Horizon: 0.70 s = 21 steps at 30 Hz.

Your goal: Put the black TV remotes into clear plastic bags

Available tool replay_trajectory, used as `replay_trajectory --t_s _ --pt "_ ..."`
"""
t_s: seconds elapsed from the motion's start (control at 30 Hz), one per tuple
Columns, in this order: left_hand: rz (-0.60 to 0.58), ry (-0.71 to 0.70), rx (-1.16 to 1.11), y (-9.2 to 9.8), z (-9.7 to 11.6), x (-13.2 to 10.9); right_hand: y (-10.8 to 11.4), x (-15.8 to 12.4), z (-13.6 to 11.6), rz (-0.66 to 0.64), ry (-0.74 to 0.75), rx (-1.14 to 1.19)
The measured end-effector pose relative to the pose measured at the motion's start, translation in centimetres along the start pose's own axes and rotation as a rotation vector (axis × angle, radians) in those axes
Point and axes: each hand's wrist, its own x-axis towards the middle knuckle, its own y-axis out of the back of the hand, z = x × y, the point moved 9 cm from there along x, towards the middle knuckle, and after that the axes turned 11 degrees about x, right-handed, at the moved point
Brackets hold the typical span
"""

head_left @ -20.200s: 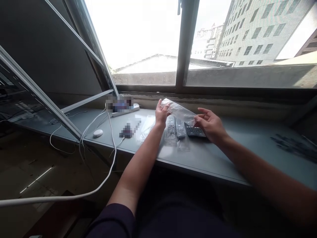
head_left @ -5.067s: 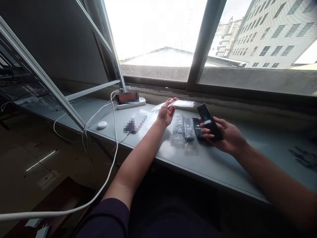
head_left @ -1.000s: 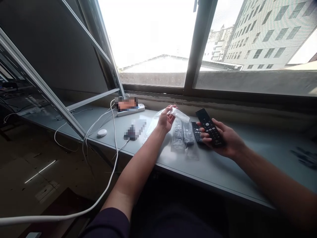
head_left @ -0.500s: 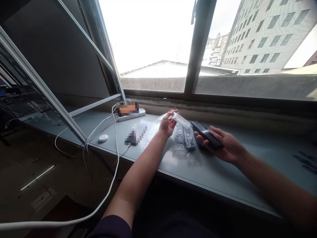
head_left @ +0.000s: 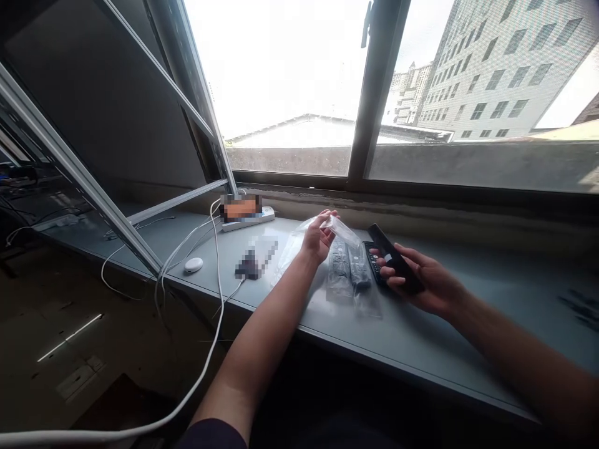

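Note:
Between the fingers of my left hand (head_left: 319, 238) is the edge of a clear plastic bag (head_left: 347, 232), raised off the table. My right hand (head_left: 428, 274) is wrapped round a black remote control (head_left: 393, 255), tilted with its far end up and to the left. Beneath it on the table lies another black remote (head_left: 374, 262) with buttons facing up, partly hidden by my right fingers. Two dark remotes in clear wrapping, one a wrapped remote (head_left: 339, 265), lie side by side below the bag. More clear plastic (head_left: 291, 249) spreads behind my left forearm.
A white power strip (head_left: 248, 219) stands at the back near the window, with a blurred orange item on it. White cables (head_left: 219, 274) hang over the table's front edge. A round white puck (head_left: 193, 265) lies to the left, beside a metal frame (head_left: 107, 206). Dark items (head_left: 580, 305) lie far right.
The remote in my right hand has tilted more upright and lifted slightly away from the remote beneath, showing more of its buttons. My left hand still holds the bag, almost unmoved.

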Motion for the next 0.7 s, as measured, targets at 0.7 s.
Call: replay_trajectory --t_s 0.7 --pt "0.056 -0.003 0.037 1.0 0.0 0.2 -0.5 -0.9 -1.3 0.026 0.008 -0.057"
